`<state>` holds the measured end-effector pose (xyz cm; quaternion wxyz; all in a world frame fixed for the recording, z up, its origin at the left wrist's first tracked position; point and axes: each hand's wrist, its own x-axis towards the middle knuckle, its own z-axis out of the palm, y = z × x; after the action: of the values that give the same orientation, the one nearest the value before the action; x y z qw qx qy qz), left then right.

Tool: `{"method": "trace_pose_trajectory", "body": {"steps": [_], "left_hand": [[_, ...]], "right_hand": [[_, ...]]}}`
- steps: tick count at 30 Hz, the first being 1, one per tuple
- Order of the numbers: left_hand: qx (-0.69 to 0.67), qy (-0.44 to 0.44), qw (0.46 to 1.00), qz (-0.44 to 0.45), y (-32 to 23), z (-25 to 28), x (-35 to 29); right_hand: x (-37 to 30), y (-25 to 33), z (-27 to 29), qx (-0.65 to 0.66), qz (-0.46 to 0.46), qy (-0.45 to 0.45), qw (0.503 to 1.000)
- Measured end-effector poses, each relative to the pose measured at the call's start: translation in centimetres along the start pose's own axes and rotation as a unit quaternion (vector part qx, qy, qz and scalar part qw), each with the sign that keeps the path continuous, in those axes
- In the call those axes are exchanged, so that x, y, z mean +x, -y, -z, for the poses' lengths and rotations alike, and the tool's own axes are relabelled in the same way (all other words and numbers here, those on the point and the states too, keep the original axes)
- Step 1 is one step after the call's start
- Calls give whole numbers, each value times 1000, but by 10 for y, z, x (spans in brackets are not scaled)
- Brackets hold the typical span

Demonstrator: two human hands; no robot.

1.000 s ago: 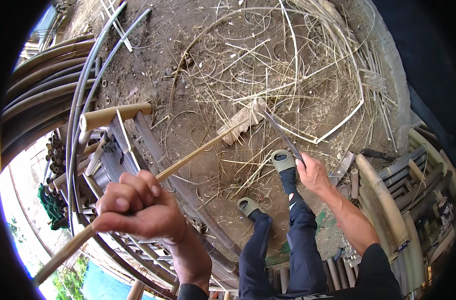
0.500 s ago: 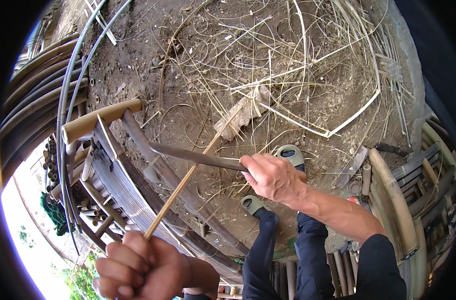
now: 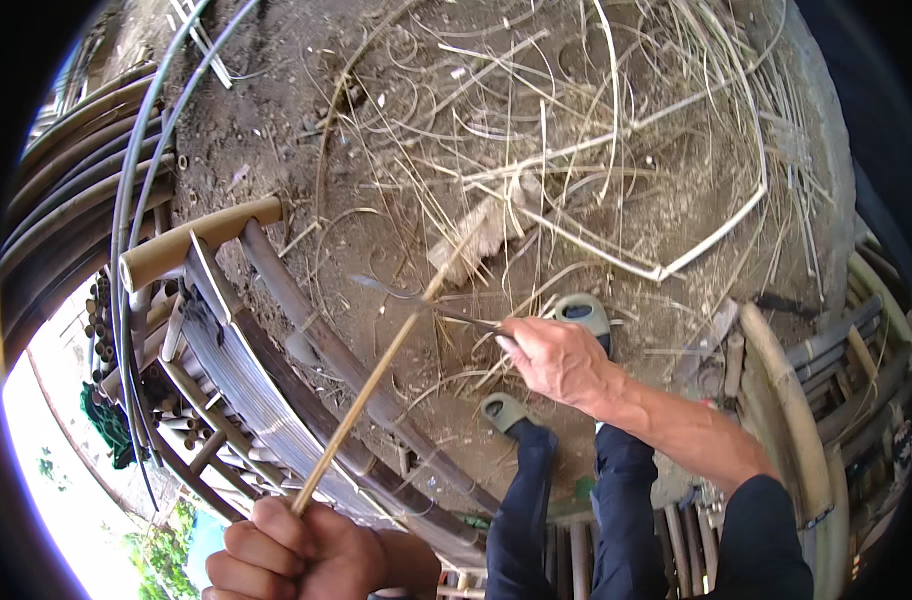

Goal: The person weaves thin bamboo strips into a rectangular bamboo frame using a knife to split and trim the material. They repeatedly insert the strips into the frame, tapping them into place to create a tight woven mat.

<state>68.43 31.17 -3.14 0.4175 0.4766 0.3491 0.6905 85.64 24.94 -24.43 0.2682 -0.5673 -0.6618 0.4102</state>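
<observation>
My left hand [image 3: 301, 552] is closed around the lower end of a thin bamboo strip [image 3: 368, 395]. The strip slants up and away to the right, and its far end reaches a pale, rough flat piece of wood [image 3: 476, 240] on the ground. In my right hand [image 3: 566, 367] is the handle end of a long, dark-bladed knife [image 3: 461, 317]. The blade points left and crosses the strip at about its upper third. Motion blurs the blade, so whether it touches the strip is hard to make out.
Bamboo shavings and splints [image 3: 616, 135] litter the dirt ground ahead. A bamboo bench-like frame [image 3: 206, 240] stands at my left, near stacked bamboo poles [image 3: 81, 170]. More bamboo pieces [image 3: 791, 370] lie at the right. My sandalled feet [image 3: 511, 412] are below my hands.
The knife has moved away from me and right along the strip, and its blade is turned more edge-on. My left hand has shifted slightly right and nearer to me, still gripping the strip.
</observation>
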Motion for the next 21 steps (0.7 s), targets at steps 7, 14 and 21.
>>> {"method": "trace_pose_trajectory", "body": {"steps": [7,14,21], "left_hand": [[58,-1,997,49,-13,12,-2],[27,8,999,-36,3,8,2],[20,2,999,-42,3,19,6]], "right_hand": [[4,-18,-8,-25,-32,40,998],[0,-20,-16,-32,-52,45,997],[7,1,-10,-22,-61,63,996]]}}
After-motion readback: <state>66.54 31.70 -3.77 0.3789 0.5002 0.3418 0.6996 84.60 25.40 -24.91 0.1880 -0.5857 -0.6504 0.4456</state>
